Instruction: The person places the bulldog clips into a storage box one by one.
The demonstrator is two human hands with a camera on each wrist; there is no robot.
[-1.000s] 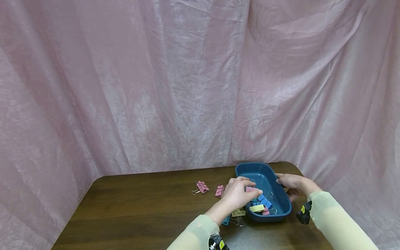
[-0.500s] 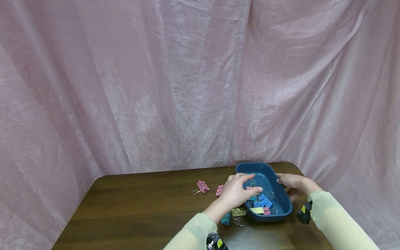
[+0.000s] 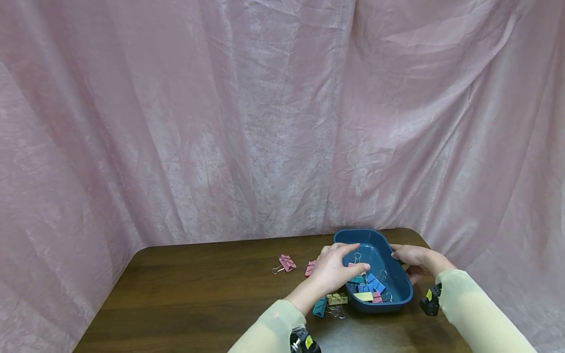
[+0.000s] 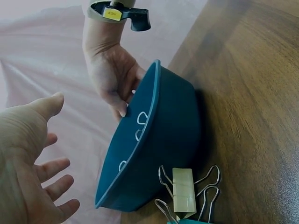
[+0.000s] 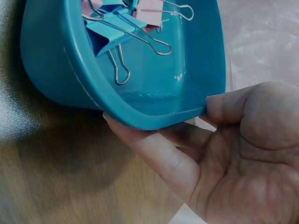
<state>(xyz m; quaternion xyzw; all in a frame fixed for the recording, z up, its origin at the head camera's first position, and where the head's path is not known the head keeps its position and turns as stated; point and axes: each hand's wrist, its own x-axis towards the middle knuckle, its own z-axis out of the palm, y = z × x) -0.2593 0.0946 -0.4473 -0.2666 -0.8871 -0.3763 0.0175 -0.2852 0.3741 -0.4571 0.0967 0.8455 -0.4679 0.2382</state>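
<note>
A blue rectangular plastic box stands at the right of the table, with several binder clips inside. Blue clips, a yellow clip and pink clips are among them. My left hand hovers over the box's left rim, thumb and fingers spread apart; the left wrist view shows nothing in it. With my right hand I grip the box's right side, thumb at the rim and fingers outside, as the right wrist view shows.
Outside the box lie a pink binder clip, another pink clip partly behind my left hand, a yellow clip and a teal clip. A pink curtain hangs behind the wooden table.
My left hand has let go of a pink binder clip, which now lies in the box. Its fingers have spread, and it has shifted slightly left. My right hand keeps its grip.
</note>
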